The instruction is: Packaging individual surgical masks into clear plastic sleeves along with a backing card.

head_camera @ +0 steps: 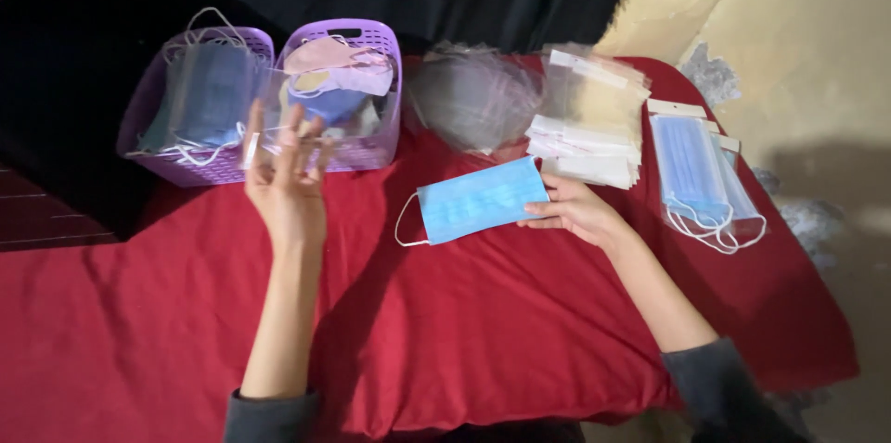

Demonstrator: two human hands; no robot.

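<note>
My left hand (283, 179) pinches an empty clear sleeve (278, 118); my right hand (575, 209) pinches one blue mask (483, 199), not yet inside. Few packed masks (701, 179) lie right.

1. Bare red bench (483, 332) lies open across the near half, between the two forearms.
2. Purple baskets (357, 141), clear sleeves (589, 118) and bagged masks (701, 179) crowd the far edge.

Left hand (286, 179) raised, right hand (575, 211) extended.
</note>
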